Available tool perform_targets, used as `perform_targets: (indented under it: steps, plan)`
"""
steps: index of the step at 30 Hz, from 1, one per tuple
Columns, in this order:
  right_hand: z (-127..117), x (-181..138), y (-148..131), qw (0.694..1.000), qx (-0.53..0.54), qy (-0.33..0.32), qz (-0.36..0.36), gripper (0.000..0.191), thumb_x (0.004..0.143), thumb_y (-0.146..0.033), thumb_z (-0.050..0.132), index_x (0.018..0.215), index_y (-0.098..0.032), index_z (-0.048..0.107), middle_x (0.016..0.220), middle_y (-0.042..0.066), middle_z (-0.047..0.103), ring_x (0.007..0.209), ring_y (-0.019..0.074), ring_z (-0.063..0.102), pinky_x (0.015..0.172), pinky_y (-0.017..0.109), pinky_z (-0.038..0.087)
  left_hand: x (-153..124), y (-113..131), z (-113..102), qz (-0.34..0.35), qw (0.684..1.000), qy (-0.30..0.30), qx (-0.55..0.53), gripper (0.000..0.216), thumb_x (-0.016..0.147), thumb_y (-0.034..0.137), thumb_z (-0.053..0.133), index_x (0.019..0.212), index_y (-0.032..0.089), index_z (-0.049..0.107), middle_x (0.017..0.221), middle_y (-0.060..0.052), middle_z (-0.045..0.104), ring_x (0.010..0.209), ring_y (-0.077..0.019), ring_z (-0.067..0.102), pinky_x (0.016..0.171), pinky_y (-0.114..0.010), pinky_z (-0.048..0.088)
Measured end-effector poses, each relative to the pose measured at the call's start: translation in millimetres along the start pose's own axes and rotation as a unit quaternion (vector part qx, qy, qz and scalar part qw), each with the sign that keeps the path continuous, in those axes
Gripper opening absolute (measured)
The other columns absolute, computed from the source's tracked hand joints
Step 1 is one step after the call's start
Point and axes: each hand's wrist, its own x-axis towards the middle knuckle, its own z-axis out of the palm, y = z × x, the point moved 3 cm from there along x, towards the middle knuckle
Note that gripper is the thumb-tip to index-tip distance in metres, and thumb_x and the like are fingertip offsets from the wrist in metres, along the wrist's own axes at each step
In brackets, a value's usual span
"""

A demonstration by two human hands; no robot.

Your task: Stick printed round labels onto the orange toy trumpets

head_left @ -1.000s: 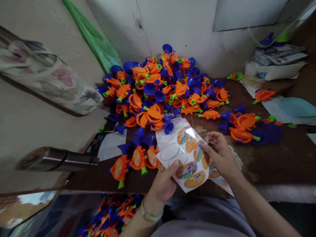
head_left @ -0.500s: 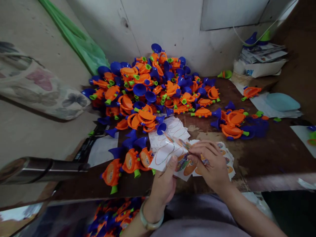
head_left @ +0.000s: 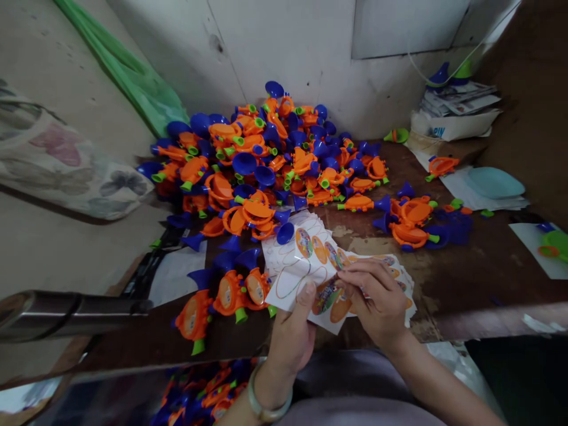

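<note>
A white sticker sheet (head_left: 289,279) with orange oval labels and several bare outlines is held in my left hand (head_left: 295,325), thumb on top. My right hand (head_left: 375,296) pinches at the sheet's right side; whether a sticker is between its fingertips is too small to tell. Under and behind the sheet lies a stack of used sheets (head_left: 273,251) with bare outlines. To the right, partly behind my right hand, rests a pile of labelled sticker sheets (head_left: 408,290). Left of my hands stand orange toy trumpets (head_left: 228,293) with blue bells, green mouthpieces and oval labels.
A large heap of toy trumpets (head_left: 266,160) fills the back against the wall. A smaller group (head_left: 410,219) lies at right. A steel flask (head_left: 66,313) juts in from the left. More trumpets (head_left: 208,390) lie below the table edge. A pale blue dish (head_left: 494,181) sits on papers.
The sheet's bent-over far part has flattened out, so its orange labels now face up. Both hands keep their hold in nearly the same place. The view has shifted slightly.
</note>
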Motion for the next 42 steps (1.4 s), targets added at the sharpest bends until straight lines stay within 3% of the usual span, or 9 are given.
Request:
perform_targets:
  steps: [7, 14, 19, 23, 25, 27, 34, 39, 42]
  plan:
    - [3.5, 2.2, 3.8, 0.998, 0.036, -0.044, 0.024, 0.006, 0.106, -0.025, 0.069, 0.105, -0.024, 0.075, 0.092, 0.004, 0.082, 0.088, 0.0211, 0.078, 0.078, 0.032, 0.064, -1.4, 6.0, 4.0, -0.024, 0.999, 0.017, -0.028, 0.070, 0.061, 0.058, 0.103, 0.120, 0.024, 0.084, 0.123, -0.011, 0.085, 0.126, -0.0371, 0.077, 0.109, -0.048, 0.062]
    - [0.6, -2.4, -1.2, 0.998, -0.013, 0.000, -0.069, 0.019, 0.102, -0.010, 0.067, 0.104, -0.026, 0.077, 0.090, 0.002, 0.082, 0.087, 0.0195, 0.073, 0.082, 0.034, 0.061, -0.1, 7.0, 4.6, -0.043, 0.996, 0.056, -0.056, 0.065, 0.060, 0.049, 0.103, 0.117, 0.023, 0.084, 0.120, -0.010, 0.086, 0.117, -0.0359, 0.081, 0.095, -0.042, 0.067]
    - [-12.1, -25.3, -16.3, 0.982, 0.017, -0.058, -0.180, 0.021, 0.101, -0.023, 0.073, 0.102, -0.043, 0.078, 0.086, -0.009, 0.077, 0.085, 0.0175, 0.072, 0.097, 0.040, 0.058, 16.5, 26.0, 1.7, -0.101, 0.983, 0.113, -0.102, 0.045, 0.086, 0.028, 0.083, 0.130, 0.018, 0.078, 0.123, -0.012, 0.085, 0.117, -0.0320, 0.081, 0.101, -0.041, 0.067]
    - [-21.9, -21.9, -12.8, 0.996, 0.025, -0.013, -0.080, 0.021, 0.106, -0.032, 0.067, 0.123, -0.043, 0.073, 0.105, 0.000, 0.078, 0.110, 0.0246, 0.073, 0.101, 0.046, 0.060, 19.5, 34.2, 0.0, -0.052, 0.982, 0.157, -0.088, 0.048, 0.091, 0.020, 0.078, 0.138, 0.024, 0.074, 0.124, -0.008, 0.086, 0.113, -0.0287, 0.083, 0.101, -0.040, 0.067]
    - [-19.3, -14.1, -7.7, 1.000, -0.009, -0.009, -0.023, 0.032, 0.110, -0.038, 0.061, 0.142, -0.035, 0.064, 0.120, 0.007, 0.078, 0.119, 0.0274, 0.072, 0.100, 0.047, 0.061, 15.3, 29.2, 1.9, -0.046, 0.986, 0.137, -0.085, 0.052, 0.086, 0.024, 0.086, 0.136, 0.026, 0.076, 0.122, -0.007, 0.086, 0.110, -0.0288, 0.084, 0.101, -0.039, 0.067]
    - [-13.8, -8.6, -3.3, 0.999, -0.044, -0.023, 0.013, 0.044, 0.111, -0.043, 0.060, 0.151, -0.028, 0.054, 0.119, 0.009, 0.080, 0.117, 0.0283, 0.074, 0.097, 0.047, 0.063, 10.3, 23.0, 4.1, -0.040, 0.990, 0.109, -0.080, 0.055, 0.079, 0.031, 0.093, 0.132, 0.026, 0.077, 0.119, -0.007, 0.087, 0.106, -0.0290, 0.085, 0.102, -0.040, 0.066]
    - [-6.0, -10.5, -2.9, 0.995, -0.101, -0.025, -0.014, 0.009, 0.107, -0.030, 0.065, 0.116, -0.028, 0.069, 0.095, 0.002, 0.086, 0.093, 0.0248, 0.083, 0.087, 0.039, 0.066, 4.1, 20.7, 10.4, -0.051, 0.991, 0.102, -0.074, 0.057, 0.072, 0.033, 0.096, 0.126, 0.024, 0.078, 0.120, -0.009, 0.086, 0.113, -0.0326, 0.083, 0.099, -0.043, 0.067]
    - [-7.8, -11.4, -5.0, 0.993, -0.117, -0.016, -0.027, 0.019, 0.103, -0.015, 0.066, 0.117, -0.027, 0.070, 0.092, 0.002, 0.088, 0.081, 0.0215, 0.083, 0.077, 0.033, 0.066, 1.2, 22.9, 15.0, -0.098, 0.983, 0.141, -0.062, 0.050, 0.085, 0.021, 0.082, 0.134, 0.024, 0.075, 0.112, -0.006, 0.088, 0.099, -0.0270, 0.085, 0.099, -0.043, 0.066]
    - [-10.7, -12.1, -5.7, 0.991, -0.117, 0.002, -0.061, 0.026, 0.100, -0.010, 0.068, 0.120, -0.027, 0.070, 0.090, 0.002, 0.087, 0.078, 0.0209, 0.081, 0.075, 0.033, 0.066, 1.0, 23.8, 18.5, -0.094, 0.986, 0.130, -0.051, 0.053, 0.088, 0.020, 0.080, 0.140, 0.025, 0.072, 0.113, -0.006, 0.087, 0.098, -0.0265, 0.085, 0.097, -0.041, 0.067]
